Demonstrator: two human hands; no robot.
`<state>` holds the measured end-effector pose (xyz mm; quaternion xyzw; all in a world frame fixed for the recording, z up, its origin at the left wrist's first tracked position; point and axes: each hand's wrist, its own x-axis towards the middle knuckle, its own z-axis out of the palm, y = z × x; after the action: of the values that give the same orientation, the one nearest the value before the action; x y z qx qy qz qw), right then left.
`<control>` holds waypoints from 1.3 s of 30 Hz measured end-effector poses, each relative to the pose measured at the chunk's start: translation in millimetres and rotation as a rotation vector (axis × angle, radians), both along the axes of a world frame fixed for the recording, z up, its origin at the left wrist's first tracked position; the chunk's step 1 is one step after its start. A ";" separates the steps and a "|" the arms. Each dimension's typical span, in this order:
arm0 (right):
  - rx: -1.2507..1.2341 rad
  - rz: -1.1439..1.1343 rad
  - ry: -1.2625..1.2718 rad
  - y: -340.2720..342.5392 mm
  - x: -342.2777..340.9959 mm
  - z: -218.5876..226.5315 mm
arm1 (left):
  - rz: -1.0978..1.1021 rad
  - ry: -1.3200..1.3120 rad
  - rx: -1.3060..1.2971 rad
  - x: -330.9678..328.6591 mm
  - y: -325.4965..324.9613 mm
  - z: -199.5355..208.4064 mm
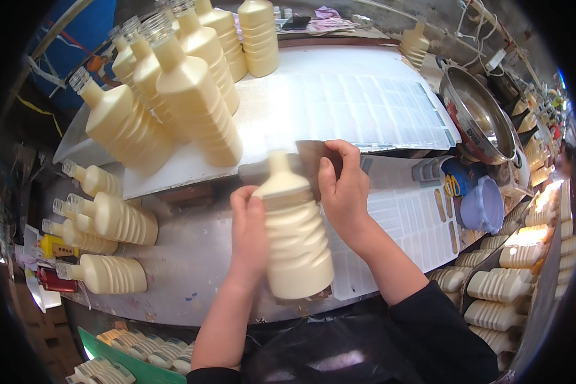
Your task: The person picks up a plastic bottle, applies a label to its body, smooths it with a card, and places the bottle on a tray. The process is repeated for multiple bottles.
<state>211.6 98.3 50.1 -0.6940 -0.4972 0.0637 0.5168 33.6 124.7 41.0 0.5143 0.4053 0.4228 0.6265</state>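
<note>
A cream plastic bottle (297,249) with a ribbed body and narrow neck is upright in front of me, slightly tilted. My left hand (248,227) grips its left side, with fingers wrapped behind the shoulder. My right hand (347,185) is just right of the bottle, pinching a thin, dark brown flat piece (312,155) between thumb and fingers. Part of that piece is hidden behind the bottle. Beneath my right forearm lies a translucent label sheet (390,224) with rows of clear strips.
Several cream bottles (195,96) stand on the raised white board (253,109) at the far left; others (112,275) stand below them. Another label sheet (365,102) covers the board. At right are a metal pan (477,102), a purple basket (483,205) and stacked bottles (502,285).
</note>
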 end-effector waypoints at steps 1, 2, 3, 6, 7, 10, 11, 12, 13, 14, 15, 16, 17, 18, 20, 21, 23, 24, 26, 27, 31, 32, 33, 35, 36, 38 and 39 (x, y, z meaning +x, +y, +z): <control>0.002 0.007 -0.008 -0.1 3.7 -1.9 | -0.011 -0.021 -0.005 -0.8 -0.2 -1.0; 0.004 0.017 -0.017 0.1 8.2 -2.2 | -0.010 -0.021 -0.009 -1.7 -0.2 -0.4; 0.007 0.028 -0.027 0.2 11.7 -2.2 | -0.008 -0.021 -0.013 -2.7 0.0 0.9; 0.227 0.025 0.093 4.3 2.5 14.5 | -0.039 0.134 -0.028 -1.3 1.9 14.0; 0.181 0.065 0.151 3.8 -2.4 23.1 | -0.058 0.210 -0.035 0.1 3.1 16.9; -0.043 0.136 0.150 2.8 -12.0 35.1 | -0.048 0.330 -0.021 2.6 6.6 15.1; -0.009 0.115 0.103 5.1 -8.6 27.0 | -0.058 0.292 -0.005 1.5 7.3 12.6; 0.025 0.094 0.056 6.8 -4.1 18.8 | -0.069 0.253 0.010 -0.7 7.0 8.7; 0.034 0.085 0.073 7.6 -0.6 13.1 | -0.080 0.215 0.025 -2.1 7.8 5.4; 0.039 0.076 0.089 7.2 2.3 7.7 | -0.089 0.179 0.012 -2.9 8.8 1.8; 0.045 0.068 0.104 7.2 4.4 2.7 | -0.098 0.144 -0.001 -3.8 9.7 -1.6; 0.067 0.068 0.085 8.0 5.8 -2.5 | -0.108 0.108 -0.014 -4.6 10.0 -3.5; 0.090 0.068 0.063 9.2 7.6 -6.6 | -0.117 0.084 -0.019 -4.7 9.9 -3.8; 0.114 0.068 0.040 9.6 9.2 -8.3 | -0.127 0.059 -0.025 -4.9 9.6 -3.9; 0.116 0.069 0.030 9.9 12.6 -6.6 | -0.131 0.040 -0.024 -5.9 9.5 -5.1; 0.117 0.072 0.024 9.9 13.3 -5.1 | -0.126 0.045 -0.018 -6.4 9.7 -6.9; 0.149 0.040 0.156 7.7 13.5 0.4 | -0.117 0.030 -0.018 -5.9 8.7 -7.3; 0.163 0.030 0.226 7.4 9.6 8.6 | -0.107 0.015 -0.026 -6.4 6.9 -7.6; 0.032 0.102 0.457 -1.6 3.5 30.9 | -0.089 -0.065 -0.096 -7.1 2.0 -7.0; -0.011 0.153 0.460 -2.1 3.2 35.0 | -0.080 -0.131 -0.157 -7.3 -1.5 -5.8; -0.112 0.204 0.329 0.7 6.2 45.0 | -0.152 -0.142 -0.151 -7.6 -20.9 14.7; -0.123 0.173 0.238 0.1 5.8 46.4 | -0.151 -0.044 -0.096 -8.0 -21.4 12.8; -0.082 0.154 0.197 0.8 1.8 48.2 | -0.149 0.054 -0.041 -8.4 -21.0 10.4; 0.000 0.119 0.116 4.3 -13.1 53.1 | -0.130 0.286 0.139 -8.3 -20.5 12.6; -0.006 0.123 0.049 6.2 -19.9 55.2 | -0.113 0.365 0.165 -4.6 -22.0 19.4; -0.015 0.133 -0.091 10.6 -35.2 60.5 | -0.073 0.520 0.218 4.0 -27.4 35.0; -0.008 0.157 -0.153 11.6 -40.7 60.0 | -0.070 0.514 0.239 6.0 -28.3 37.3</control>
<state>170.8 109.9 110.1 -0.6579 -0.5879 0.0528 0.4678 39.6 96.3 78.3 0.6886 0.4801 0.3012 0.4523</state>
